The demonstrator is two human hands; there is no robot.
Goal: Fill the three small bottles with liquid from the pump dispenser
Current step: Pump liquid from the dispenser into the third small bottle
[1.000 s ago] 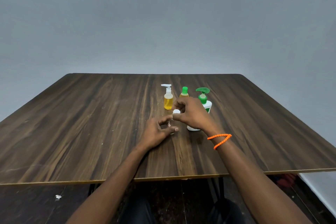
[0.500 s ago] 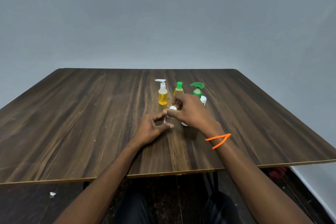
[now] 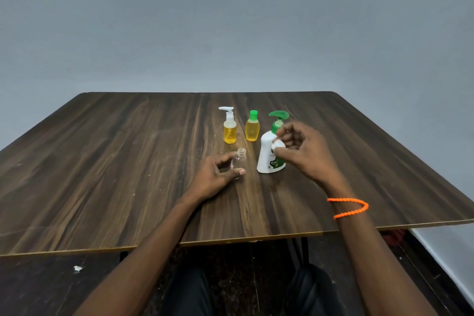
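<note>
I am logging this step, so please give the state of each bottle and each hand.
Small clear plastic bottle: uncapped, empty, upright.
White cap: off, in right fingers.
Yellow bottle with white pump: filled, closed.
Yellow bottle with green cap: filled, capped.
White dispenser with green pump: upright.
Left hand: steadying clear bottle.
Right hand: holding cap.

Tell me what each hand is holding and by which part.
The left hand holds the clear small bottle by its lower body, neck open. The right hand pinches the white cap by its rim between fingertips.
</note>
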